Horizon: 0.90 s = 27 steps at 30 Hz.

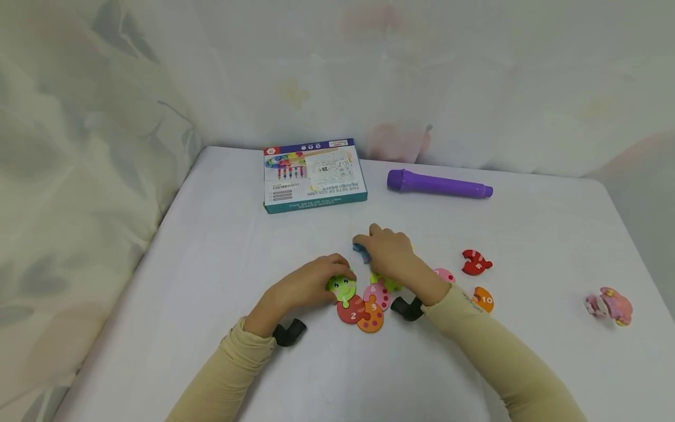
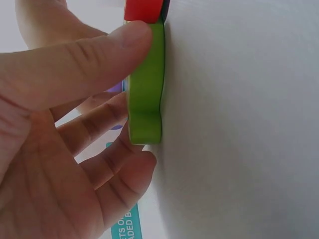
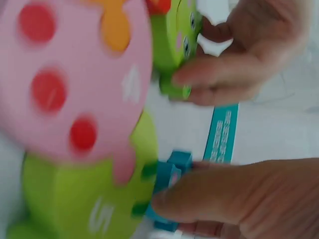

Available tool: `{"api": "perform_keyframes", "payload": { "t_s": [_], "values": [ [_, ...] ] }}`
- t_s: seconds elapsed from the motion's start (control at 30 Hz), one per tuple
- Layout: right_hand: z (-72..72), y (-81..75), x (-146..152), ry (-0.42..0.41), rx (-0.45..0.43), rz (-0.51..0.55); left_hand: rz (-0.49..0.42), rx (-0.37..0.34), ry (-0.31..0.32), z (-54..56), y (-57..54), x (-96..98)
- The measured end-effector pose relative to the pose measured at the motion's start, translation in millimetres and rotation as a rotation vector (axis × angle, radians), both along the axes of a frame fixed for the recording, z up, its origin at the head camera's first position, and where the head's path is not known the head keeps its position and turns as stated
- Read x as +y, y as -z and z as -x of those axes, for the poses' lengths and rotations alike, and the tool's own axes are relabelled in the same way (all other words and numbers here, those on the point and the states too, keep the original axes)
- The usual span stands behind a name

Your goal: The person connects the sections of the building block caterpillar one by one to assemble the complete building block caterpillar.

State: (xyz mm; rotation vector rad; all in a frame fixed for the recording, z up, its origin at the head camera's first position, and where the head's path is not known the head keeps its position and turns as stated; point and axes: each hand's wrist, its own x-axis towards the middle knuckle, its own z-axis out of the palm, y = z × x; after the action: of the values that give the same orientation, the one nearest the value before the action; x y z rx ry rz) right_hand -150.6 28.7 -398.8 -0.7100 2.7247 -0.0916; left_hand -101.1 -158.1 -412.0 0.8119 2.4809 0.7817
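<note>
In the head view, the left hand [image 1: 306, 284] grips the green face piece [image 1: 343, 286] near the centre of the frame; below it run the red piece [image 1: 348, 312], orange piece [image 1: 371, 321] and pink piece [image 1: 377, 298]. The right hand [image 1: 390, 251], just right of centre, pinches a blue piece [image 1: 361, 251]. A box [image 1: 316, 176] lies at upper middle on the tabletop [image 1: 221, 234].

In the left wrist view, the left thumb presses the green face piece's edge at upper middle.

In the right wrist view, the right-hand fingers pinch the blue piece at lower middle, beside the lime piece [image 3: 75, 194]; whether these touch is unclear.
</note>
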Motion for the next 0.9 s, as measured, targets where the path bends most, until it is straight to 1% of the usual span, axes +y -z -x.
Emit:
{"api": "perform_keyframes", "payload": {
  "t_s": [0.07,0.23,0.3,0.43,0.53,0.67,0.8,0.9],
  "values": [
    [0.8,2.3,5,-0.026,0.005,0.023,-0.001,-0.006,-0.003,-0.5,0.0,0.1],
    [2.5,8.4,14,-0.061,-0.031,0.153,-0.001,-0.009,-0.003,-2.0,-0.5,0.1],
    [3.0,8.1,18,-0.062,-0.045,0.202,0.001,-0.003,-0.002,-2.2,-0.8,0.2],
    [-0.4,1.3,31,-0.024,-0.051,0.249,0.001,-0.003,-0.005,-2.1,-1.1,1.0],
    [-12.2,-5.6,47,0.036,-0.019,0.267,0.004,-0.010,-0.006,-2.3,-0.5,1.9],
    [-37.9,-9.5,67,0.117,0.076,0.277,0.027,-0.009,-0.007,-1.6,-0.2,2.5],
    [-62.5,-1.3,76,0.160,0.158,0.232,0.040,-0.010,-0.016,-0.9,-0.3,1.8],
    [-73.2,8.3,76,0.198,0.185,0.197,0.031,-0.008,-0.018,-1.1,0.0,1.0]
  ]
}}
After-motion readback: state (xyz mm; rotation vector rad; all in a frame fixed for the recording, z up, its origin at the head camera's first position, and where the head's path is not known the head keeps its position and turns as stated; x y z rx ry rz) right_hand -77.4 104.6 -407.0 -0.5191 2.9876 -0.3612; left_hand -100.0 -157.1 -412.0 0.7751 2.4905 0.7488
